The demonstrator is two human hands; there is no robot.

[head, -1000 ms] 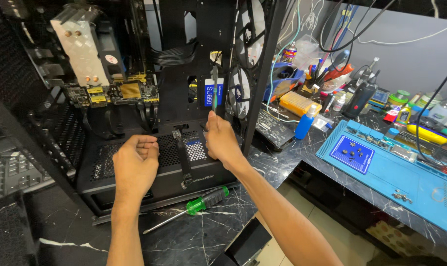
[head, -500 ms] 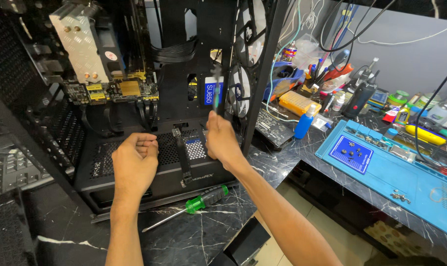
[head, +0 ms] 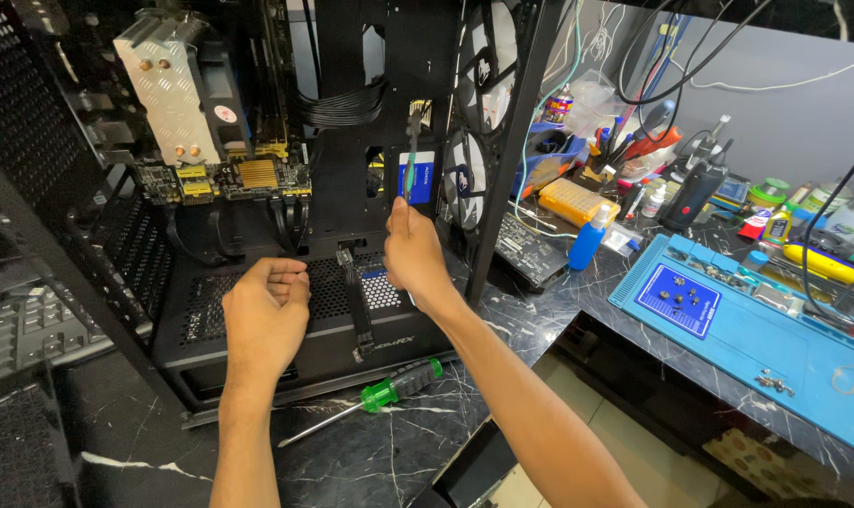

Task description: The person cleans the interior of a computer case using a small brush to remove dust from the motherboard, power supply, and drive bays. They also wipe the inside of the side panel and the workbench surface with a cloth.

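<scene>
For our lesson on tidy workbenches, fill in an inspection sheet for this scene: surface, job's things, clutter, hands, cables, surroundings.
Surface: dark marble-patterned bench.
Job's things: open black computer case; thin screwdriver held upright inside it; green-handled screwdriver lying in front of the case.
Clutter: blue mat with small screws, blue spray bottle, orange box, many tools behind.
Hands: left hand closed in a fist over the case floor; right hand grips the thin screwdriver.
Cables: black cable bundle inside the case; loose wires above.
Surroundings: grey wall.
</scene>
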